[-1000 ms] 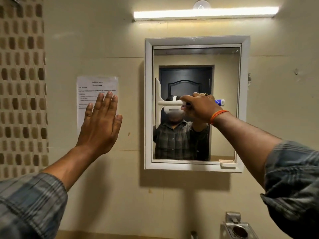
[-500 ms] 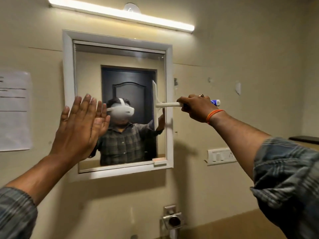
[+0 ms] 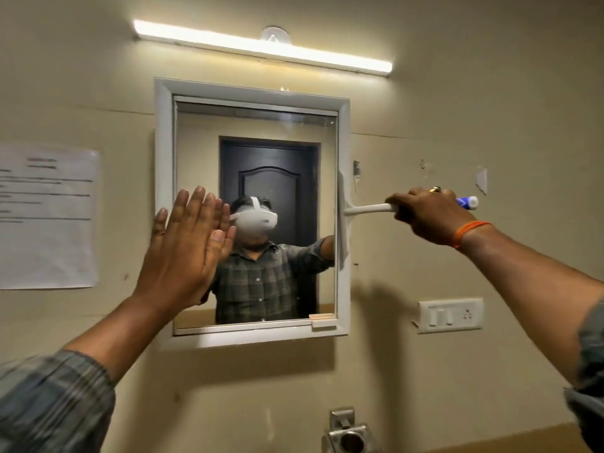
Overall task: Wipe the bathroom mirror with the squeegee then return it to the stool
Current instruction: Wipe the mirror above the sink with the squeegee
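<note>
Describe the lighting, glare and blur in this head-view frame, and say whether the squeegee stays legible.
Head view: the tube light blooms and washes the wall above the mirror; faint streaky glare lies on the upper glass. The left sleeve is motion-blurred and the wall notice unreadable. Wide-angle bending curves the mirror frame. The white squeegee blade blends into the pale frame, while its handle in the right hand stays clear.

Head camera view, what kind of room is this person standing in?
Most likely a bathroom: a white-framed wall mirror under a long lit tube light, a metal flush fitting low on the beige wall, and a white squeegee in the right hand.
</note>
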